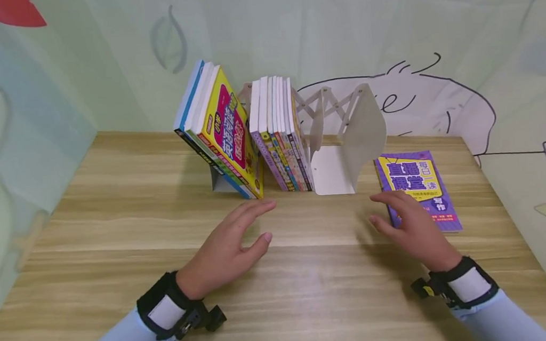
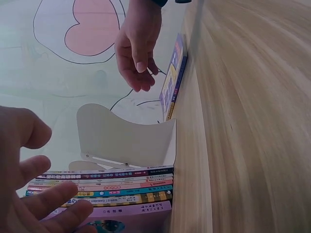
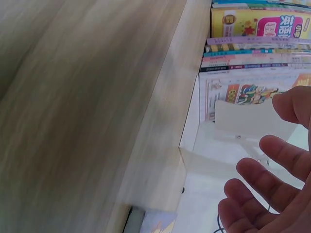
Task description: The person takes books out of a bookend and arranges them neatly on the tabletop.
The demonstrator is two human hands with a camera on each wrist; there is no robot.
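Note:
My left hand [image 1: 228, 249] hovers above the table in front of the books, fingers relaxed, holding nothing. To the right, my right hand [image 1: 414, 226] hangs with loosely bent fingers, overlapping a purple book [image 1: 442, 216] with a yellow title panel that lies flat on the table. A white expandable bookend rack [image 1: 366, 131] stands at the back. Its left part bears a leaning group of larger books, the front one a yellow book [image 1: 223, 126]. Beside them several thin books [image 1: 274, 127] stand nearly upright. The rack's right section holds no book; its crossed struts show behind.
The wooden table [image 1: 115, 247] runs back to a wall covering [image 1: 261, 27] with cartoon drawings. A strapped camera [image 1: 214, 318] sits at my left wrist, another [image 1: 422, 288] at my right. Light blue sleeves cover both forearms.

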